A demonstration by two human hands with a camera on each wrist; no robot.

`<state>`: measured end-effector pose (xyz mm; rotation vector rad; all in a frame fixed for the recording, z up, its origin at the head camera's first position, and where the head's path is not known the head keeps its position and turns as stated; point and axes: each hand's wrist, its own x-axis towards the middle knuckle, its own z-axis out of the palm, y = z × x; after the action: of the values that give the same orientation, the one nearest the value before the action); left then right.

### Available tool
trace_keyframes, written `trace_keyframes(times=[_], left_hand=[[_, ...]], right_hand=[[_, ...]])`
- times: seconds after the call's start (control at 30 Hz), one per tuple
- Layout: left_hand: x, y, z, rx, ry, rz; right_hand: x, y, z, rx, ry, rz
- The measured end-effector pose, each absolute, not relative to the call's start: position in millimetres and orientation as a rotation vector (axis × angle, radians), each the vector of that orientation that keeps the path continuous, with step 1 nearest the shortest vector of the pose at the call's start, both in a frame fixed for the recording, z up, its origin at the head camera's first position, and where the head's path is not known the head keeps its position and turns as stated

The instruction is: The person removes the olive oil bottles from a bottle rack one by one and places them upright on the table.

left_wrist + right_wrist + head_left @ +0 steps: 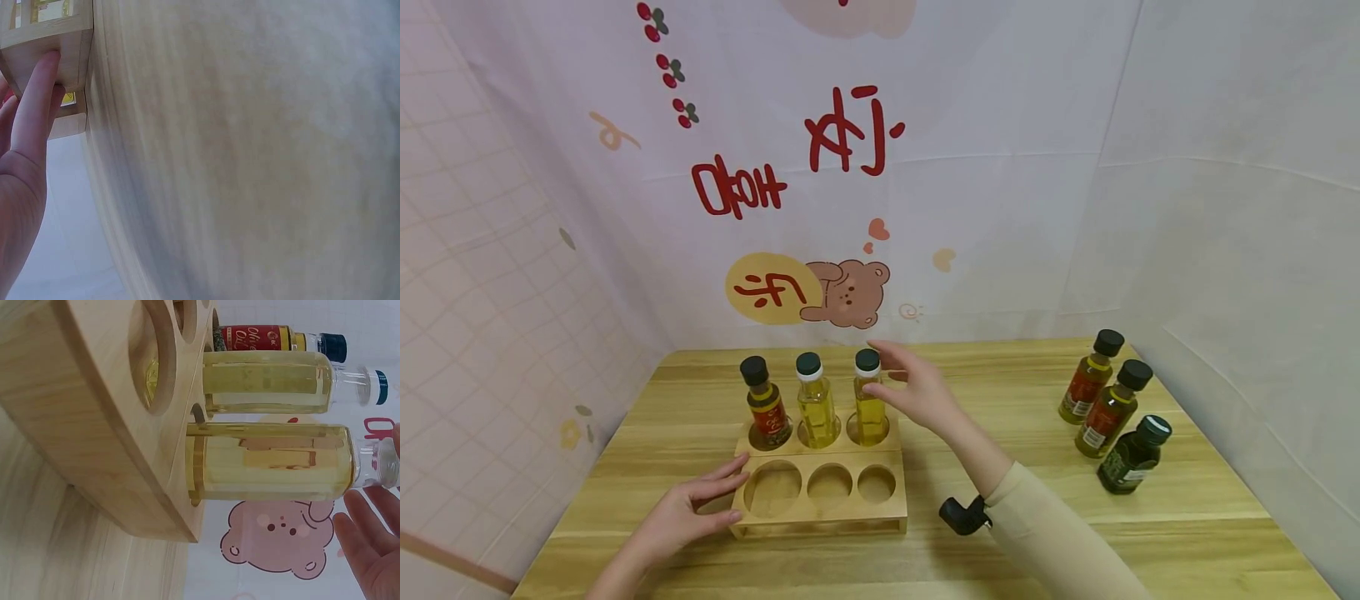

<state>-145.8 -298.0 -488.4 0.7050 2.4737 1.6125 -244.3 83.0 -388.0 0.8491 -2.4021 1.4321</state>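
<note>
A two-tier wooden bottle rack (820, 512) stands on the table, with three round holes in each tier. Its back row holds a red-labelled olive oil bottle (768, 417) at left and two clear bottles of yellow oil, one in the middle (816, 408) and one at right (871, 408). My right hand (921, 392) is at the neck of the right clear bottle, thumb and fingers spread around it; the right wrist view shows loose fingers (359, 512) beside the neck. With extended fingers, my left hand (681, 512) touches the rack's left side. The front holes are empty.
At the table's right side stand two red-labelled oil bottles (1084, 387) and a short dark green bottle (1133, 457). A printed cloth (1000, 250) hangs behind the table. A black wrist device (964, 515) sits under my right forearm.
</note>
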Motion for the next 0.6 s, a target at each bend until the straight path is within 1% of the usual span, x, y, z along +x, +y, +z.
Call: trace_keyframes(times=[0.6], left_hand=[[-146.1, -299.4, -489.3, 0.729, 2.464, 1.608]], right_hand=[[-245.1, 74.1, -388.7, 0.795, -2.300, 1.581]])
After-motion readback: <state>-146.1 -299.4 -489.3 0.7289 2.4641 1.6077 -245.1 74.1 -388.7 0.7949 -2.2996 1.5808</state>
